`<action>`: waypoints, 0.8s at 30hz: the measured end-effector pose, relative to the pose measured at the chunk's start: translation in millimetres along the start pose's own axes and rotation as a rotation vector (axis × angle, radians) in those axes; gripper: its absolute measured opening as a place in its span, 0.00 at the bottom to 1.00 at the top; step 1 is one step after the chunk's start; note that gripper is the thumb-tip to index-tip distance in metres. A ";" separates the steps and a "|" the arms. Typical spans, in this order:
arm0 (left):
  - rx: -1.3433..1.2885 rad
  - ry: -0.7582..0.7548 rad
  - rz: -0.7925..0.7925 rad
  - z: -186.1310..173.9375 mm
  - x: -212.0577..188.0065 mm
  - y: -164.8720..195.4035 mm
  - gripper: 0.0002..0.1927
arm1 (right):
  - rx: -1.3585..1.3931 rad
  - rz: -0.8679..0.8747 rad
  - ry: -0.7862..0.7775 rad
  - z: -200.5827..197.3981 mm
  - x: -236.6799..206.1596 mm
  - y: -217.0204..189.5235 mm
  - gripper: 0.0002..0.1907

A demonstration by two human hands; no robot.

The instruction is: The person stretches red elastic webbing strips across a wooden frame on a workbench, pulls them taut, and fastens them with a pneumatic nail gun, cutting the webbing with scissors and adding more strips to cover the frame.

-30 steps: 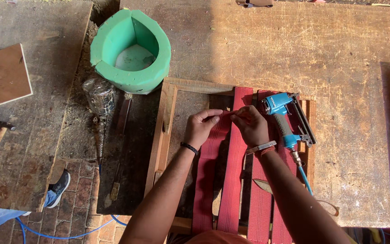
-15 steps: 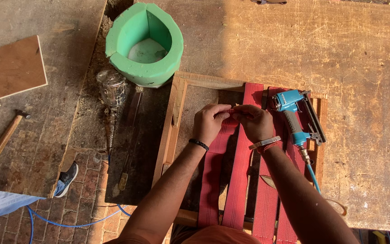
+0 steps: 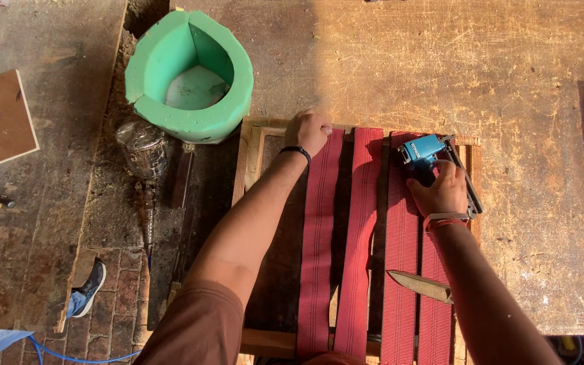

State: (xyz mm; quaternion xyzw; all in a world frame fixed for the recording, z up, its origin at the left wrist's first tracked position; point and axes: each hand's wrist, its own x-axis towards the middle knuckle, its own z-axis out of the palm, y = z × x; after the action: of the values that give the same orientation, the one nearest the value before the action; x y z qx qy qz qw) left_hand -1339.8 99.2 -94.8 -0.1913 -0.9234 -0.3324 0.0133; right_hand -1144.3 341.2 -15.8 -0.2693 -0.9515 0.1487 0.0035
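Left hand pins a red strap at the wooden frame's far rail.
Right hand grips the blue stapler, well right of that strap, which runs lengthwise toward the person.

Red webbing strips lie flat and parallel, running twelve to six o'clock across a wooden frame. A blue staple gun rests at the strips' one-o'clock end.

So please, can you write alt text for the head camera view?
Left hand presses a red webbing strip onto a wooden frame; right hand grips a blue staple gun. A green foam ring stands beside the frame.
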 end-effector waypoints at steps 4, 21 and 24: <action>-0.121 -0.083 -0.064 8.5 14.6 -3.5 0.07 | -0.150 0.170 -0.200 5.1 21.5 8.9 0.51; -0.077 0.048 -0.010 29.4 5.0 -11.2 0.05 | 0.747 0.265 -0.520 -29.6 29.5 -101.3 0.07; -0.085 0.056 -0.066 22.8 4.6 -2.0 0.06 | 0.865 0.265 -0.498 -16.2 29.1 -116.6 0.06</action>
State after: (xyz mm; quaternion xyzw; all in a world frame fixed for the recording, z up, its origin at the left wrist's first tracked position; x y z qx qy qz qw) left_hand -1342.4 113.5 -113.1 -0.1516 -0.9136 -0.3767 0.0199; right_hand -1227.4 266.2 30.8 -0.3179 -0.7328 0.5872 -0.1309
